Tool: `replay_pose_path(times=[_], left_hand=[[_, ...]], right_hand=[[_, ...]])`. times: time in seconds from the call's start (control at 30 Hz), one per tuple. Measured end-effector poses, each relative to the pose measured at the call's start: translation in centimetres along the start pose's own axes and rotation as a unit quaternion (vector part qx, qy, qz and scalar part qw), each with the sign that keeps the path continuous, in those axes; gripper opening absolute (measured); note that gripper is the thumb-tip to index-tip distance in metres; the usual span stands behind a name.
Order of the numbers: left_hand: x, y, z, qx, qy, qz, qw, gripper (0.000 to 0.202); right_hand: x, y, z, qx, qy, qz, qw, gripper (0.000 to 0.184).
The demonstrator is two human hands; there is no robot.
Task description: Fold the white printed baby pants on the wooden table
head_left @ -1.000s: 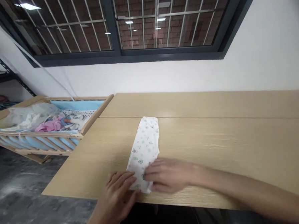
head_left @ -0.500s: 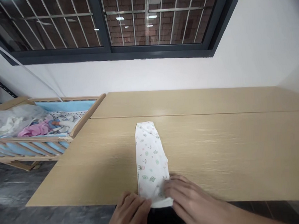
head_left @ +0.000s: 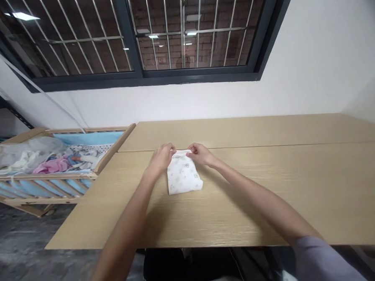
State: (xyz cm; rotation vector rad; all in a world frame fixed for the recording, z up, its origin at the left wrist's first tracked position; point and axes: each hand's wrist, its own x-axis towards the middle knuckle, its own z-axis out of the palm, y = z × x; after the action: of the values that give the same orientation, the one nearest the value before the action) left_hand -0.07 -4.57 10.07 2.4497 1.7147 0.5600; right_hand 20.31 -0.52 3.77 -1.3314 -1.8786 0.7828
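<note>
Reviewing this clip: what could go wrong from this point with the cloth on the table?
The left hand and right hand hold only the far edge of the folded white printed garment, so its near end lies loose and the fold could slip open if lifted or dragged. That far edge also sits at the seam between the two tabletop boards, where thin cloth might catch if slid.
</note>
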Motion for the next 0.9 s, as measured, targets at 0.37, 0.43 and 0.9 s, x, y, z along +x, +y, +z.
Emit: replay_pose_path(times=[0.37,0.43,0.9], left_hand=[[-8.0,3.4,4.2,0.114,0.028,-0.004,0.993,0.048],[-11.4,4.8,5.8,0.130,0.035,0.013,0.991,0.051],[-15.2,5.4,11.0,0.147,0.077,-0.003,0.986,0.043]], right_hand=[[-1.8,-0.9,0.0,-0.182,-0.021,-0.145,0.972,0.054],[-3.6,-2.8,0.3,-0.195,-0.115,-0.250,0.941,0.057],[2.1,2.7,4.0,-0.256,-0.270,-0.257,0.892,0.058]])
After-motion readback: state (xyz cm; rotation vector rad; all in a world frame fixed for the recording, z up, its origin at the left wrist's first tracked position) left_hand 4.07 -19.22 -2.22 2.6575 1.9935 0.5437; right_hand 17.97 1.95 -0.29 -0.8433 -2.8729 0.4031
